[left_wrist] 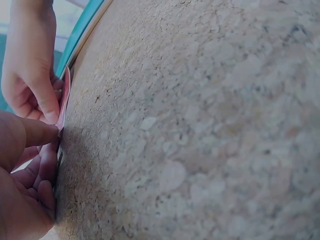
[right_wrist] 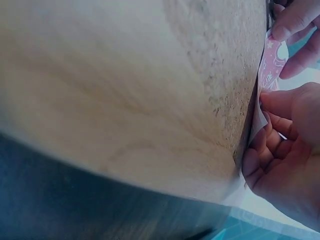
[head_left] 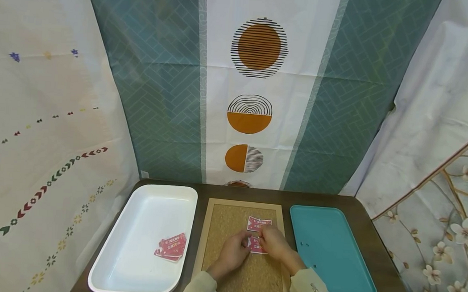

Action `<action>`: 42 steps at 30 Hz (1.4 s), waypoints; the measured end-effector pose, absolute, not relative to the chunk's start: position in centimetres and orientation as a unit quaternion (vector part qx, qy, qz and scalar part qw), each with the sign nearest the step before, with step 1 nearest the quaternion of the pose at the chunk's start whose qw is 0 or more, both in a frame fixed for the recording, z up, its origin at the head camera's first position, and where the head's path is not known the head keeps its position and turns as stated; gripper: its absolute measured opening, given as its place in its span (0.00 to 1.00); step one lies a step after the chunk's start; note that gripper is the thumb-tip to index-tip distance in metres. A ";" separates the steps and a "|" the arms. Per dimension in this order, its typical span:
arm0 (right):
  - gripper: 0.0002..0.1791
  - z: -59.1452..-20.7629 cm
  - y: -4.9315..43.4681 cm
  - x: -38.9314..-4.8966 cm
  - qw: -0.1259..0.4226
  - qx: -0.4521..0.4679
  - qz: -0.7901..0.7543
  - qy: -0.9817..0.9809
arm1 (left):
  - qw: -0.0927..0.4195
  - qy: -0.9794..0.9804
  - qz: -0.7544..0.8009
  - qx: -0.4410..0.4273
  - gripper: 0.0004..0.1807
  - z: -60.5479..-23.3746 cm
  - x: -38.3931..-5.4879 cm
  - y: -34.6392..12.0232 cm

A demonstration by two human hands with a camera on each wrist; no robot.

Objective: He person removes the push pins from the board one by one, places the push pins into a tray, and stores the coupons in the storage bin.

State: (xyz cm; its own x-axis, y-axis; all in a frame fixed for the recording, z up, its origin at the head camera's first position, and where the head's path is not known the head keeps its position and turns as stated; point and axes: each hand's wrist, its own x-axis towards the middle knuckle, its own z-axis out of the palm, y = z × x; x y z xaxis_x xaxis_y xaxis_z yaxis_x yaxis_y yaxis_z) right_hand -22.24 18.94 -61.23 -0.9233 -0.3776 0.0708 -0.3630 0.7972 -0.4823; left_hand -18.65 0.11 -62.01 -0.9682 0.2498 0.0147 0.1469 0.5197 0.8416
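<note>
Upper card (head_left: 252, 223) on board (head_left: 245, 285). Left hand (head_left: 233, 252) holds lower card (head_left: 258, 247); right hand (head_left: 275, 242), grip unclear. Cards (head_left: 173, 245) in tray (head_left: 132, 238) seemingly left.

On the table (head_left: 362, 225), a corkboard (head_left: 229, 217) is lying between a left tray (head_left: 140, 229) and a right tray (head_left: 336, 250). Overlapping cards (head_left: 173, 246) are resting in the left tray, at its right side; small pieces (head_left: 307, 244) are lying near the right tray's left edge. On the board, an upper card (head_left: 256, 223) is lying behind a lower card (head_left: 257, 246), which the left hand (head_left: 232, 253) and right hand (head_left: 275, 244) are flanking. A cloth (head_left: 171, 115) is hanging behind.
</note>
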 end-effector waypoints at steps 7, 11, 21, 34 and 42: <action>0.05 -61.1 18.5 -22.0 0.009 -0.190 -0.206 0.960 | 0.050 0.871 0.476 0.112 0.20 -62.0 -18.6 0.1; 0.06 -61.3 18.4 -21.9 0.006 -0.186 -0.191 0.964 | 0.036 0.874 0.471 0.115 0.20 -62.1 -18.6 0.1; 0.06 -61.5 18.2 -21.8 0.003 -0.182 -0.192 0.964 | 0.028 0.884 0.452 0.113 0.22 -62.0 -18.5 0.0; 0.05 -61.0 18.3 -22.0 0.013 -0.183 -0.195 0.963 | 0.042 0.876 0.468 0.106 0.19 -62.0 -18.7 0.1; 0.06 -60.6 18.6 -21.6 -0.026 -0.213 -0.178 0.960 | 0.037 0.873 0.472 0.115 0.18 -61.3 -18.4 -0.5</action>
State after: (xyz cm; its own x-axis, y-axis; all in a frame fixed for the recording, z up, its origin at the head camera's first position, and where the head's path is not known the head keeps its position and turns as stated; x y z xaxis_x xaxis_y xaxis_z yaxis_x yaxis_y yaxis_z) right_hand -21.55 18.59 -60.55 -0.9082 -0.3994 0.1253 -0.4178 0.8459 -0.3315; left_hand -18.43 -0.45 -61.34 -0.9708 0.2360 0.0434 0.1656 0.5280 0.8329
